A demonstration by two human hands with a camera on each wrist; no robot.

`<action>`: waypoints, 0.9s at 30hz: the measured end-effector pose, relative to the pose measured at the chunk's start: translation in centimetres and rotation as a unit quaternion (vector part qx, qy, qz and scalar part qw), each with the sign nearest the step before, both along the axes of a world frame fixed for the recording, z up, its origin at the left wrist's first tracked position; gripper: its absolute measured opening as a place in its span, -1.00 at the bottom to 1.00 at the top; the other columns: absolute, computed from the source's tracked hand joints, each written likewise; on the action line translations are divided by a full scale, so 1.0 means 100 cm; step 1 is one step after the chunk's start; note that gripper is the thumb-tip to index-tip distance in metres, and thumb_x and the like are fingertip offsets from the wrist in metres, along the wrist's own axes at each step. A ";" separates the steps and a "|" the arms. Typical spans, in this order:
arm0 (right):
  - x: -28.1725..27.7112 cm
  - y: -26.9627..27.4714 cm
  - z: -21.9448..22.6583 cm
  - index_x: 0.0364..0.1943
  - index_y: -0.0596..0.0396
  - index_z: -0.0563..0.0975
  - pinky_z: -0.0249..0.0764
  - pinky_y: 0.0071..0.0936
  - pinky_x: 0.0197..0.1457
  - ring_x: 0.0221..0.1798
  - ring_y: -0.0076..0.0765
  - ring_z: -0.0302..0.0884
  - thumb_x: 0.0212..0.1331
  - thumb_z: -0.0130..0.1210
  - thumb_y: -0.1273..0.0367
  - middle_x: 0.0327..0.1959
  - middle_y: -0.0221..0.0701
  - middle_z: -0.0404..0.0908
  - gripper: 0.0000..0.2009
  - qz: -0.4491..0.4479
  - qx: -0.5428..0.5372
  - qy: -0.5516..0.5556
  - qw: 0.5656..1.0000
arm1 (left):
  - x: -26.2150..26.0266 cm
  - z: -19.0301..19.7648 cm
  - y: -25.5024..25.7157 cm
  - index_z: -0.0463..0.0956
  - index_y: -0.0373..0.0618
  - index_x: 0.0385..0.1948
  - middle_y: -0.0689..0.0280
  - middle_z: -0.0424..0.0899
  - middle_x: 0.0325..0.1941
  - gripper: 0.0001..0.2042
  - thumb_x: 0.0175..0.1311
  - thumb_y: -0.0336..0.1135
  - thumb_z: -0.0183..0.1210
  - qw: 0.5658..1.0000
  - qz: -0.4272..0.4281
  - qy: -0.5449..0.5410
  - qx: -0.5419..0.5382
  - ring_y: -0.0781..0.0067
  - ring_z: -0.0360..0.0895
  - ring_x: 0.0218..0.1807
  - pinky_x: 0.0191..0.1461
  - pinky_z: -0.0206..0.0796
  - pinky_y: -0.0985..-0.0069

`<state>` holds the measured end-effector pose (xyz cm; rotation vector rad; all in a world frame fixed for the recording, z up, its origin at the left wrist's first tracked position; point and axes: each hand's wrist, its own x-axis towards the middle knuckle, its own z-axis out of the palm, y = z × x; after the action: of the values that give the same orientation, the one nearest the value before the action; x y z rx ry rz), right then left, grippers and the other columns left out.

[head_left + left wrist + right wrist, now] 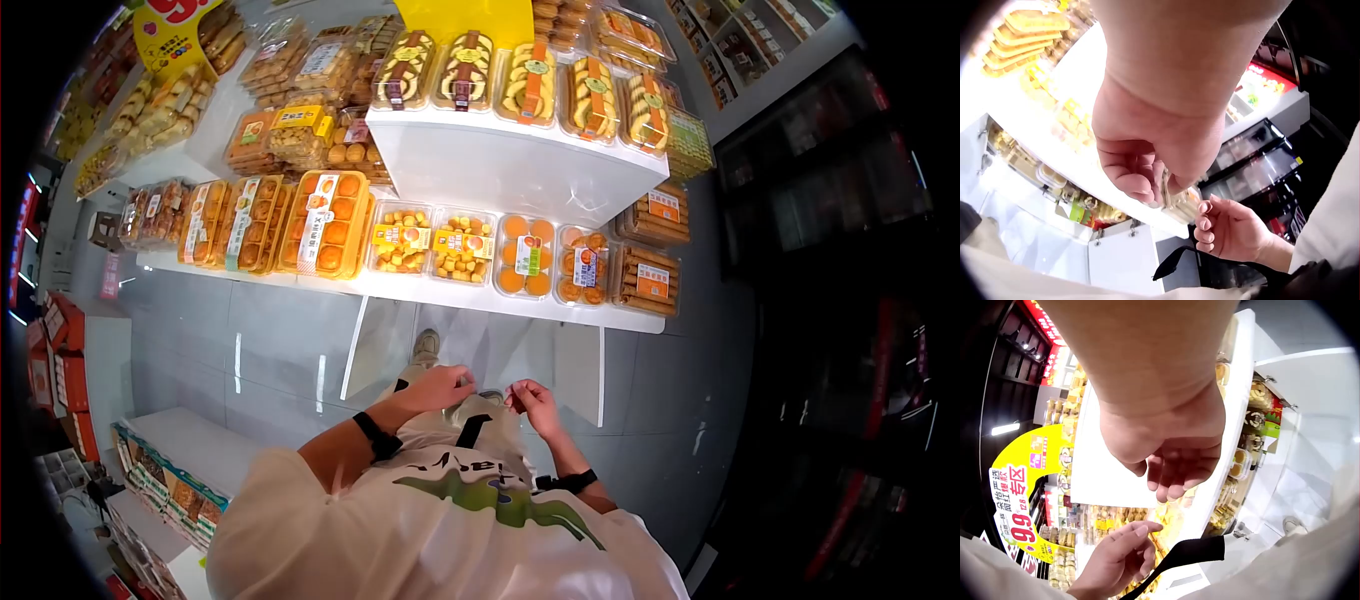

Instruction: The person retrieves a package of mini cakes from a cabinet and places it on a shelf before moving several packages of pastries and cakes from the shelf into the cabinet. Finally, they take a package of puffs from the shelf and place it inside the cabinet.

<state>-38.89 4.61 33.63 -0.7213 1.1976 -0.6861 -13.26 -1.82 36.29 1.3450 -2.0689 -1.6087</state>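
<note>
Both hands hang in front of the body, apart from each other and with nothing held. The left hand [438, 388] has loosely bent fingers; the left wrist view shows it [1154, 147] from above with the thumb near the fingertips. The right hand [532, 402] is a short way to its right, its fingers loosely curled, as the right wrist view also shows [1169, 447]. Beyond them, a white display table [480, 299] bears clear boxes of round orange pastries [523, 257], small yellow pastries [462, 245] and stick-shaped pastries [646, 282].
A raised white shelf [500, 160] carries boxes of sliced cakes [527, 85]. Under the table, white cabinet doors [580, 365] stand open near the legs. At lower left is another white counter [200, 440]; dark shelving [830, 170] stands at the right.
</note>
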 end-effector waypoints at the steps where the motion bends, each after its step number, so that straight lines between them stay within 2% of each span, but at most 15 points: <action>1: 0.000 -0.011 0.006 -0.22 0.12 0.53 0.43 -0.58 -0.28 -0.42 -0.56 0.49 0.41 -0.08 0.21 -0.42 -0.45 0.61 -0.73 0.001 0.013 0.006 1.000 | 0.010 0.012 0.000 0.53 -0.14 -0.21 0.13 0.62 -0.49 -0.74 0.23 -0.15 0.15 0.999 0.015 -0.033 0.000 0.10 0.59 -0.40 -0.31 0.39 0.27; 3: 0.006 -0.036 0.018 -0.21 0.13 0.53 0.45 -0.55 -0.28 -0.41 -0.53 0.52 0.41 -0.09 0.21 -0.41 -0.43 0.62 -0.72 0.011 0.021 0.014 1.000 | 0.035 -0.001 0.004 0.54 -0.16 -0.20 0.12 0.61 -0.51 -0.71 0.22 -0.12 0.15 0.998 0.049 -0.029 -0.004 0.12 0.59 -0.41 -0.30 0.39 0.28; 5: 0.019 -0.061 0.033 -0.20 0.14 0.53 0.46 -0.54 -0.30 -0.40 -0.54 0.53 0.40 -0.07 0.21 -0.39 -0.39 0.64 -0.72 -0.033 0.033 0.017 0.999 | 0.061 -0.001 0.001 0.54 -0.15 -0.18 0.14 0.62 -0.50 -0.69 0.21 -0.10 0.17 0.995 0.098 -0.033 -0.006 0.14 0.58 -0.42 -0.30 0.39 0.31; 6: 0.028 -0.075 0.040 -0.09 0.17 0.49 0.51 -0.44 -0.19 -0.33 -0.42 0.57 0.39 -0.09 0.18 -0.31 -0.31 0.64 -0.68 -0.027 0.036 0.024 0.999 | 0.076 -0.005 -0.002 0.54 -0.15 -0.18 0.14 0.62 -0.50 -0.69 0.21 -0.10 0.17 0.994 0.106 -0.029 -0.010 0.14 0.58 -0.42 -0.30 0.39 0.31; 7: 0.040 -0.088 0.046 -0.09 0.17 0.49 0.51 -0.44 -0.19 -0.33 -0.42 0.57 0.39 -0.09 0.18 -0.31 -0.31 0.64 -0.68 -0.020 0.032 0.029 0.999 | 0.092 -0.008 -0.007 0.54 -0.15 -0.15 0.15 0.63 -0.49 -0.67 0.21 -0.10 0.17 0.993 0.114 -0.031 -0.013 0.17 0.59 -0.42 -0.30 0.39 0.33; 9: 0.069 -0.116 0.059 -0.06 0.21 0.48 0.53 -0.45 -0.17 -0.31 -0.39 0.58 0.38 -0.08 0.18 -0.28 -0.27 0.64 -0.65 -0.079 0.053 -0.017 0.995 | 0.120 -0.006 -0.022 0.54 -0.15 -0.13 0.15 0.63 -0.48 -0.66 0.21 -0.10 0.18 0.991 0.128 -0.028 -0.022 0.21 0.60 -0.41 -0.30 0.40 0.35; 10: 0.083 -0.130 0.061 0.04 0.24 0.42 0.54 -0.40 -0.08 -0.21 -0.34 0.58 0.38 -0.10 0.16 -0.17 -0.21 0.62 -0.60 -0.073 0.058 -0.035 0.995 | 0.136 -0.001 -0.030 0.53 -0.15 -0.12 0.17 0.64 -0.48 -0.66 0.21 -0.10 0.18 0.988 0.148 -0.030 0.030 0.25 0.60 -0.42 -0.31 0.40 0.37; 11: 0.100 -0.143 0.063 0.04 0.24 0.42 0.54 -0.40 -0.08 -0.21 -0.34 0.58 0.38 -0.10 0.16 -0.17 -0.21 0.62 -0.60 -0.068 0.055 -0.031 0.996 | 0.151 0.005 -0.036 0.53 -0.16 -0.11 0.18 0.64 -0.47 -0.66 0.21 -0.11 0.18 0.982 0.168 -0.032 0.082 0.30 0.61 -0.42 -0.32 0.40 0.39; 14: 0.156 -0.191 0.067 0.08 0.24 0.37 0.53 -0.36 0.04 -0.10 -0.28 0.55 0.37 -0.11 0.17 -0.06 -0.16 0.56 -0.59 -0.066 0.098 -0.111 0.987 | 0.198 0.002 -0.053 0.52 -0.17 -0.08 0.21 0.65 -0.46 -0.65 0.22 -0.13 0.18 0.961 0.251 0.049 0.105 0.37 0.61 -0.42 -0.34 0.41 0.43; 17: 0.211 -0.239 0.072 0.06 0.23 0.38 0.53 -0.34 0.09 -0.09 -0.24 0.55 0.37 -0.11 0.18 -0.09 -0.16 0.56 -0.61 -0.070 0.109 -0.154 0.979 | 0.241 -0.003 -0.067 0.51 -0.19 -0.06 0.24 0.65 -0.45 -0.64 0.22 -0.14 0.17 0.947 0.308 0.038 0.082 0.41 0.59 -0.44 -0.35 0.42 0.47; 19: 0.236 -0.271 0.063 0.15 0.28 0.31 0.45 -0.27 0.22 0.09 -0.13 0.49 0.39 -0.17 0.16 0.07 -0.06 0.46 -0.54 -0.081 0.114 -0.172 0.975 | 0.261 -0.008 -0.066 0.51 -0.19 -0.06 0.24 0.64 -0.44 -0.64 0.23 -0.14 0.17 0.935 0.334 0.041 0.112 0.43 0.59 -0.44 -0.35 0.42 0.48; 21: 0.263 -0.299 0.069 0.20 0.32 0.26 0.42 -0.25 0.28 0.15 -0.08 0.45 0.36 -0.13 0.16 0.17 -0.02 0.39 -0.49 -0.125 0.123 -0.196 0.965 | 0.283 -0.013 -0.070 0.49 -0.20 -0.04 0.24 0.64 -0.42 -0.63 0.24 -0.14 0.18 0.913 0.374 0.038 0.159 0.48 0.58 -0.42 -0.35 0.42 0.51; 22: 0.274 -0.313 0.070 0.20 0.32 0.26 0.42 -0.25 0.28 0.15 -0.08 0.45 0.36 -0.13 0.16 0.17 -0.02 0.39 -0.49 -0.125 0.125 -0.198 0.964 | 0.292 -0.024 -0.067 0.49 -0.22 -0.04 0.24 0.64 -0.41 -0.64 0.25 -0.15 0.18 0.902 0.385 0.111 0.161 0.49 0.58 -0.42 -0.36 0.42 0.53; 23: 0.283 -0.327 0.071 0.24 0.32 0.21 0.40 -0.25 0.28 0.16 -0.05 0.43 0.34 -0.11 0.16 0.19 0.00 0.35 -0.45 -0.139 0.132 -0.227 0.955 | 0.300 -0.035 -0.062 0.49 -0.22 -0.04 0.24 0.64 -0.41 -0.64 0.25 -0.15 0.18 0.902 0.385 0.108 0.162 0.49 0.58 -0.42 -0.36 0.42 0.53; 27: 0.318 -0.387 0.056 0.34 0.34 0.07 0.27 -0.20 0.40 0.28 0.07 0.29 0.28 -0.04 0.15 0.30 0.06 0.21 -0.32 -0.168 0.150 -0.270 0.936 | 0.315 -0.010 -0.064 0.48 -0.25 -0.05 0.24 0.64 -0.43 -0.66 0.28 -0.18 0.17 0.886 0.414 0.079 0.192 0.53 0.55 -0.45 -0.37 0.42 0.56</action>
<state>-7.09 -34.04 39.23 -0.0496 0.8865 -0.8900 18.22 -8.23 35.32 1.7911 -0.8548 -1.6396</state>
